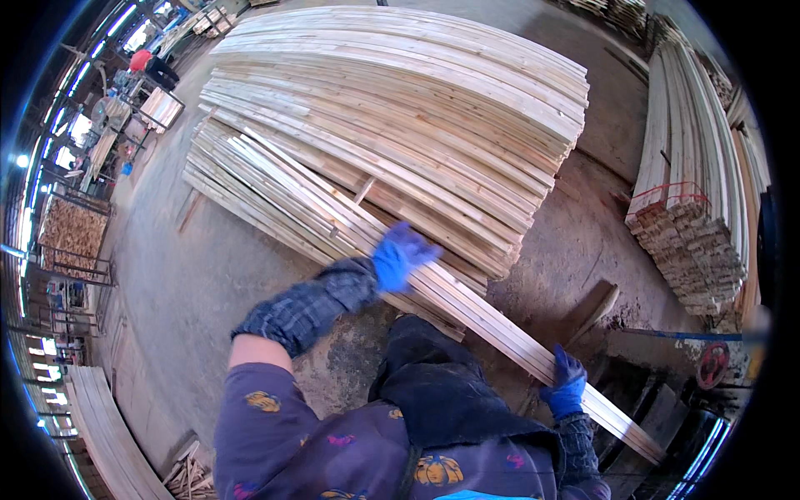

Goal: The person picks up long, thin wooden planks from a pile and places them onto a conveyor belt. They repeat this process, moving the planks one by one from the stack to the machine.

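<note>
A few long, pale wooden strips (492,315) lie side by side, running slantwise from the pile to the lower right. My right hand (567,390), in a blue glove, wraps round them near their lower right end. Higher along the same strips is my left hand (402,257), also gloved in blue. Its fingers look spread over the wood and are slightly blurred. The large pile of wooden strips (375,108) stretches out in front of me, with loose strips (250,179) lying askew on its near left side.
A strapped stack of strips (687,183) stands at the right. Beside my right hand is a dark machine with a red handwheel (713,365). Long boards (104,425) lie at the lower left. Another person (157,68) bends over at the far left.
</note>
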A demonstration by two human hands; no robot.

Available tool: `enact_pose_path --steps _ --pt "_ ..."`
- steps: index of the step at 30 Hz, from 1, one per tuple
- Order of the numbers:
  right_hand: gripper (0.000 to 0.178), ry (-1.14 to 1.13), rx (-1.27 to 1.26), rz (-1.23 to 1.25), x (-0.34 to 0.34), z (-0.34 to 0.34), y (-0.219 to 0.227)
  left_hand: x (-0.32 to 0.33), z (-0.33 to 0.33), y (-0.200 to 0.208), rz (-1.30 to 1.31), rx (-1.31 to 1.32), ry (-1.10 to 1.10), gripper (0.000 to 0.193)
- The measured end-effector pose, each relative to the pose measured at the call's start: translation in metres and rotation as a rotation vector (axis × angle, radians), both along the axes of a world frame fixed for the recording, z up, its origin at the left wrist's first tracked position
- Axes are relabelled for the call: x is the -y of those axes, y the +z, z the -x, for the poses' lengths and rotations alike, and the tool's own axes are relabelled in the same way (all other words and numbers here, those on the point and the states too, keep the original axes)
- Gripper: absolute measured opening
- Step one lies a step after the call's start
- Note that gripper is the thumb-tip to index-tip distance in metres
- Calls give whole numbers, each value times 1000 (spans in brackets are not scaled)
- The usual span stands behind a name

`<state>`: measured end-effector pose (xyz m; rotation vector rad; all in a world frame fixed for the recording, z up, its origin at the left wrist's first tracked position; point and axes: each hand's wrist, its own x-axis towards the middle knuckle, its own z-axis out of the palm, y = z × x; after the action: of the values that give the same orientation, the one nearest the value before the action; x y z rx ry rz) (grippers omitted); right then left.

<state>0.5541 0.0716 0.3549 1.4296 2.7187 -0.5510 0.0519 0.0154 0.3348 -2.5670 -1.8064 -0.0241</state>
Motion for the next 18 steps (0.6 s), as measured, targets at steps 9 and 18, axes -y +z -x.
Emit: enact_pose_path --steps 9,18 --pt "78 -86 -87 -136 -1 -20 0 -27 -17 26 348 -218 99 89" --pt "80 149 -232 73 -5 111 31 -12 -64 44 277 -35 -36 98"
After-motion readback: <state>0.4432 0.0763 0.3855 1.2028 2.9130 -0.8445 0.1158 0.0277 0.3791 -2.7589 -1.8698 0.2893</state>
